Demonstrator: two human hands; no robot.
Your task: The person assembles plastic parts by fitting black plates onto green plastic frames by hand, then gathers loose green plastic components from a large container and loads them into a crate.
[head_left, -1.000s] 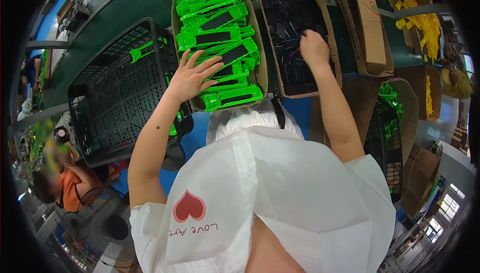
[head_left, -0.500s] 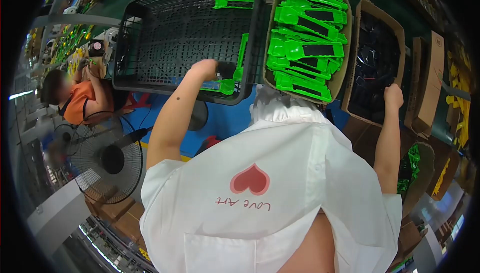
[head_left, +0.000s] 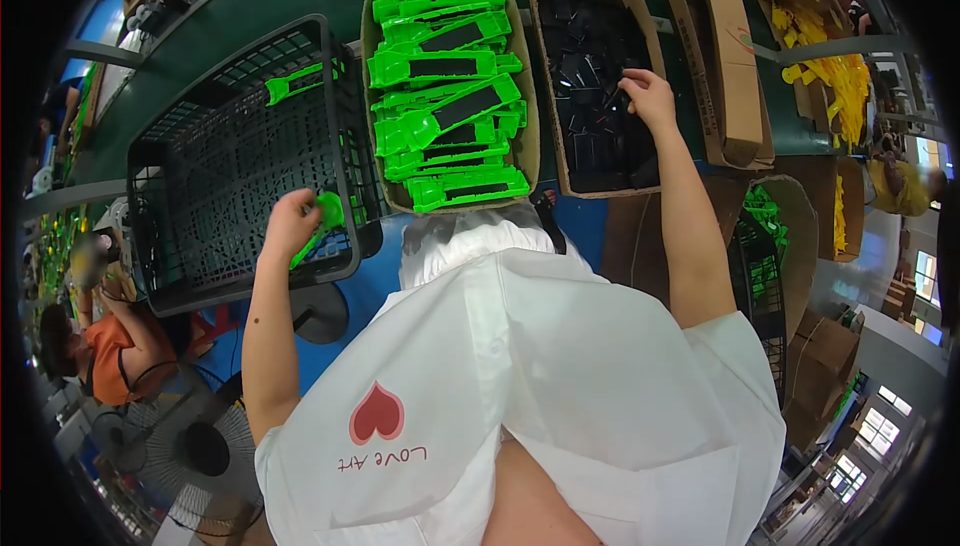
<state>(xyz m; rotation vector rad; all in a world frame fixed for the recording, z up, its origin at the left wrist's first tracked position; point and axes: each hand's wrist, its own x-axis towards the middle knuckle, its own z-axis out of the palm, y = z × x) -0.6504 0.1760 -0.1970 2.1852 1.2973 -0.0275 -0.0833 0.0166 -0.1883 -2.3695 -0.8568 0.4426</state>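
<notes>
Left of the open brown cardboard box (head_left: 529,141), a slim green plastic part (head_left: 331,211) slanted beside the left hand (head_left: 292,223)'s bent fingers; rightward, the right hand (head_left: 652,101) neared small black plastic pieces (head_left: 585,81). Neither grip was clear.

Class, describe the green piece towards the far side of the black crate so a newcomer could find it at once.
Start at the black mesh crate, left of the cardboard box heaped with green pieces. Inside the crate, look towards the far right corner for one long green piece. It lies alone, away from the left hand and the green beside it.
</notes>
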